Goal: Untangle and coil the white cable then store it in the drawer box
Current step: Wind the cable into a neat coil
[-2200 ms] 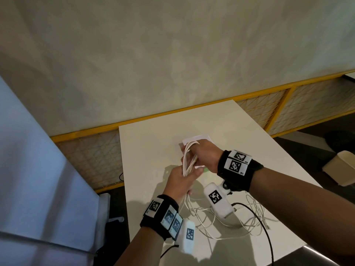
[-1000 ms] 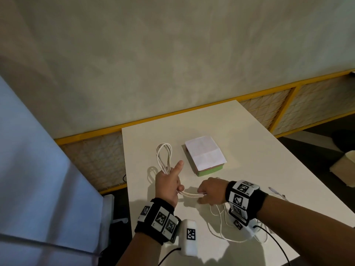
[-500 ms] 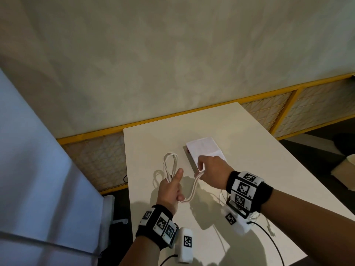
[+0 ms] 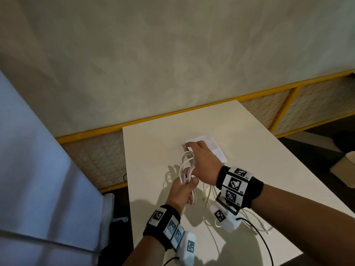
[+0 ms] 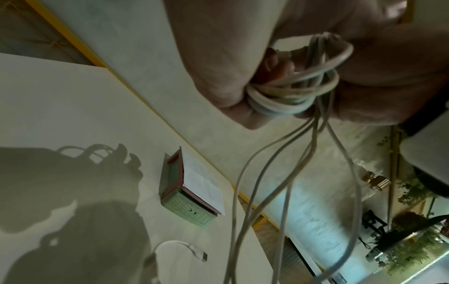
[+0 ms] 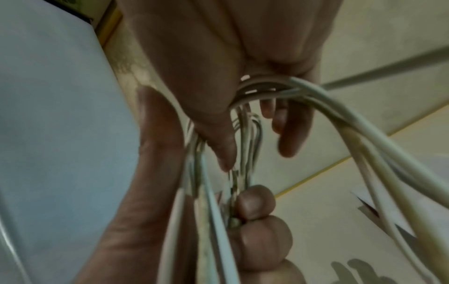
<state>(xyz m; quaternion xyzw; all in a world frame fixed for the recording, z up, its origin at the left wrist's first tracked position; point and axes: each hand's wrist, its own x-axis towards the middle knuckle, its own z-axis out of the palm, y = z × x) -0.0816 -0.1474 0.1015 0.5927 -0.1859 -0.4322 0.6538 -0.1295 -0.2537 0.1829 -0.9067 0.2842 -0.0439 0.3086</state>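
Observation:
My left hand (image 4: 184, 191) grips a bundle of white cable (image 4: 186, 166) loops, which stand up from its fist above the table. My right hand (image 4: 203, 162) lies over the top of those loops, with a strand running between its thumb and palm. In the right wrist view the cable (image 6: 267, 86) crosses the right hand (image 6: 213, 92), and the left fingers (image 6: 255, 203) curl round the strands below. The left wrist view shows coils (image 5: 286, 100) wound tight at the left hand (image 5: 218, 57). The green drawer box (image 5: 192, 201), paper on top, sits shut behind the hands.
Loose cable slack (image 4: 251, 221) lies on the white table (image 4: 153, 146) under my right wrist, and a USB plug end (image 5: 201, 255) rests near it. A yellow-framed railing (image 4: 278, 91) runs behind the table. A pale blue panel (image 4: 38, 169) stands at the left.
My right hand has carried a strand from the right up onto the loops held by my left hand. The left thumb, raised before, now lies against the bundle.

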